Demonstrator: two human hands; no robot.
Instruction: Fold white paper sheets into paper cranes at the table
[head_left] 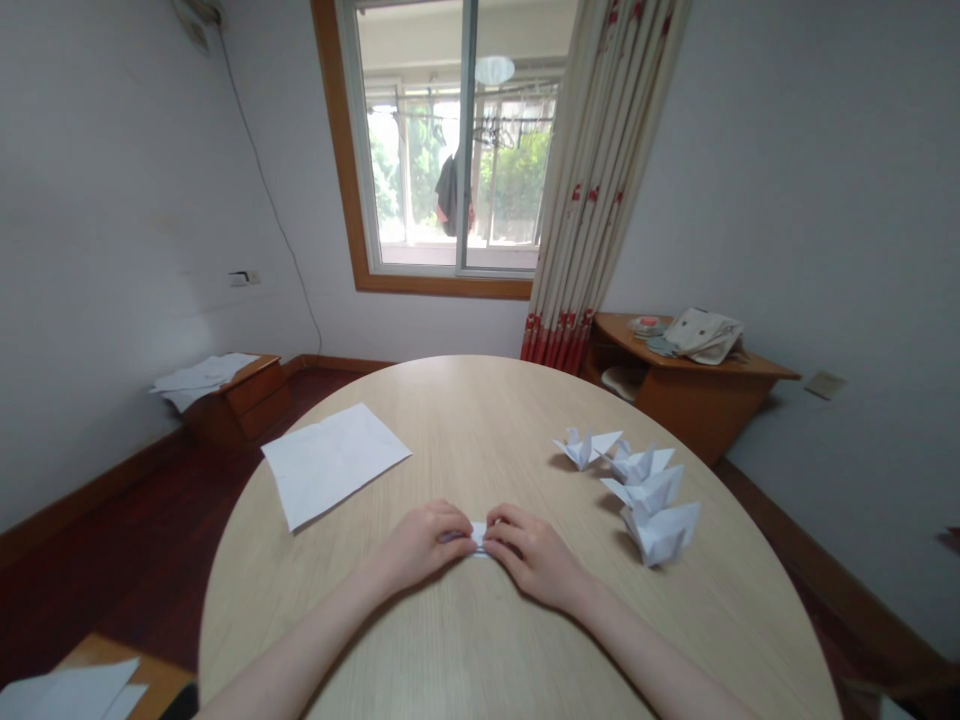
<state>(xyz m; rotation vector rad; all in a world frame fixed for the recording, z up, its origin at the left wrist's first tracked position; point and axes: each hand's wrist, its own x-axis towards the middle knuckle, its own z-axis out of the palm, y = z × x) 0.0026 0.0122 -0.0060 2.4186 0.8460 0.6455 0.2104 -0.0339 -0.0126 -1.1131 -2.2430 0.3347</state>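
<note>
Near the front middle of the round wooden table (480, 400), a small folded piece of white paper (478, 538) lies between my hands, mostly covered by the fingers. My left hand (427, 542) grips its left side with fingers curled and pressed together. From the other side, my right hand (534, 552) pinches the paper's right part, fingertips close to those of the left. How the paper is folded under the fingers cannot be made out. To the right stand several folded white paper cranes (660, 530) in a loose row, apart from my right hand.
White paper sheets (337, 462) lie on the table's left. A low wooden cabinet (255, 395) with papers stands by the left wall. Behind the right edge, a brown desk (675, 390) carries a white bag (709, 335). More papers (67, 692) lie at the lower left.
</note>
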